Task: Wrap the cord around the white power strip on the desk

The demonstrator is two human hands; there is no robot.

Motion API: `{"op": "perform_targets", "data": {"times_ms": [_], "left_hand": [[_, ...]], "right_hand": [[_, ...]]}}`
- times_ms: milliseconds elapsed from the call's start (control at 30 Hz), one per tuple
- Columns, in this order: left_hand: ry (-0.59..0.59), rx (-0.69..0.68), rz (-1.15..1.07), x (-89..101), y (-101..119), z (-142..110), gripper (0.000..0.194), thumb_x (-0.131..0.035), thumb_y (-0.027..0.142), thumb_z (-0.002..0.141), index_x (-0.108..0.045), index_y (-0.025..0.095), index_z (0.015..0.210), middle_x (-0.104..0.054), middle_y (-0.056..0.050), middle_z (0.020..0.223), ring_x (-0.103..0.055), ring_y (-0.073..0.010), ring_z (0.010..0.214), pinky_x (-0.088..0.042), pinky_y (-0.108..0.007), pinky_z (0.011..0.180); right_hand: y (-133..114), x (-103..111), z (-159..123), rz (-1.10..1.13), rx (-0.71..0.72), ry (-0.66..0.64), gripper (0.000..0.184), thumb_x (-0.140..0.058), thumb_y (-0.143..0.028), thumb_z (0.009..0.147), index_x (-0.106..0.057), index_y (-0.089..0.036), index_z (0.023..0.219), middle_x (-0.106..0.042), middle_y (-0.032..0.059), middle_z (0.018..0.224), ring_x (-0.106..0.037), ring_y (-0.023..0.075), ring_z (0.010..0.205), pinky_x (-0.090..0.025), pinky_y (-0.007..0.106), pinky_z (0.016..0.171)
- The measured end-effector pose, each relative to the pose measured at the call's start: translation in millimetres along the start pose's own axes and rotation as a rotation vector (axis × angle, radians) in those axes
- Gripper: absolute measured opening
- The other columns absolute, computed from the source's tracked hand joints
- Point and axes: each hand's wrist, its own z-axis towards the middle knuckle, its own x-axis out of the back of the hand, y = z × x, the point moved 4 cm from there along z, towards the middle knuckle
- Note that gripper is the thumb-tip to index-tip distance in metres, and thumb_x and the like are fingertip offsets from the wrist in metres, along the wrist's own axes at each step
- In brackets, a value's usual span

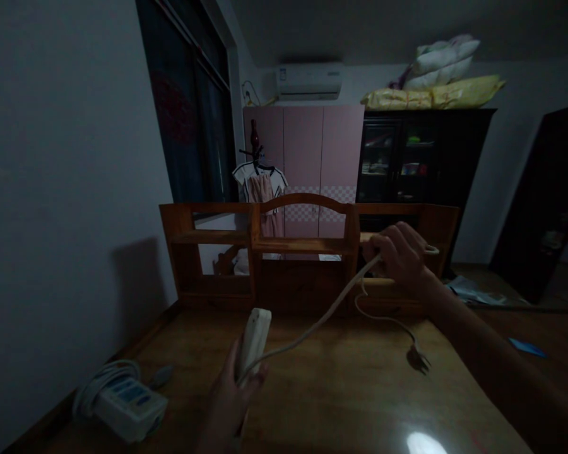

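My left hand (pixel 234 394) is closed around the lower end of a white power strip (pixel 254 337), held upright above the wooden desk (pixel 341 397). Its pale cord (pixel 312 325) runs up and to the right into my right hand (pixel 400 255), which is closed on it in front of the wooden shelf unit (pixel 307 252). Below that hand a loop of the cord hangs down, and its plug (pixel 419 358) dangles just above the desk.
A second white power strip with a coiled cord (pixel 123 400) lies at the desk's left front, near the wall. Behind the desk stand a pink wardrobe (pixel 312 157), a dark cabinet (pixel 421 157) topped with bedding, and an air conditioner (pixel 308 81). The room is dim.
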Motion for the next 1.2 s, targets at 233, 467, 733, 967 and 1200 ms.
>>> {"op": "perform_targets", "data": {"times_ms": [233,467,733,967,1200], "left_hand": [[-0.262,0.288,-0.419,-15.5,-8.2,-14.2,0.073,-0.067,0.06,0.068,-0.049,0.018,0.124,-0.065,-0.003,0.079,-0.065,-0.0198,0.069,-0.052,-0.029,0.066],[-0.458,0.452,-0.762,-49.8,9.6,-42.5,0.08,-0.073,0.051,0.067,-0.042,0.021,0.134,-0.067,-0.004,0.086,-0.065,-0.0192,0.072,-0.05,-0.024,0.062],[-0.466,0.369,-0.766,-70.7,24.5,-59.1,0.099,-0.074,0.049,0.066,-0.023,0.015,0.144,-0.037,-0.013,0.145,-0.031,-0.0296,0.135,-0.029,-0.034,0.109],[-0.421,0.288,-0.612,-74.0,27.9,-63.5,0.099,-0.071,0.051,0.068,-0.02,0.013,0.144,-0.029,-0.014,0.149,-0.025,-0.0288,0.138,-0.024,-0.034,0.112],[-0.433,0.336,-0.367,-83.6,8.2,-66.1,0.097,-0.065,0.05,0.067,-0.024,0.004,0.141,-0.041,-0.02,0.14,-0.037,-0.0313,0.132,-0.029,-0.036,0.109]], "right_hand": [[-8.5,-27.6,-116.1,0.103,0.05,-0.478,0.015,-0.047,-0.026,0.089,-0.056,-0.014,0.089,-0.055,0.0093,0.082,-0.049,0.0227,0.083,-0.041,0.036,0.075],[-40.2,-60.8,-209.7,0.11,-0.164,-0.851,0.047,-0.056,-0.011,0.074,-0.053,-0.013,0.121,-0.057,0.0155,0.113,-0.052,0.0274,0.105,-0.041,0.041,0.088],[-147.5,-17.6,-188.8,0.116,-0.126,-0.872,0.09,-0.052,0.003,0.063,-0.024,-0.018,0.146,-0.037,0.0152,0.144,-0.034,0.0312,0.131,-0.031,0.048,0.104],[-176.7,-15.5,-171.7,0.541,-0.387,-1.051,0.02,-0.05,-0.012,0.087,-0.064,-0.022,0.097,-0.068,0.0009,0.078,-0.064,0.0154,0.066,-0.041,0.025,0.06],[-139.1,7.3,-127.3,0.529,-0.271,-0.8,0.015,-0.052,-0.025,0.092,-0.06,-0.02,0.081,-0.061,0.0003,0.073,-0.055,0.015,0.066,-0.029,0.029,0.062]]}}
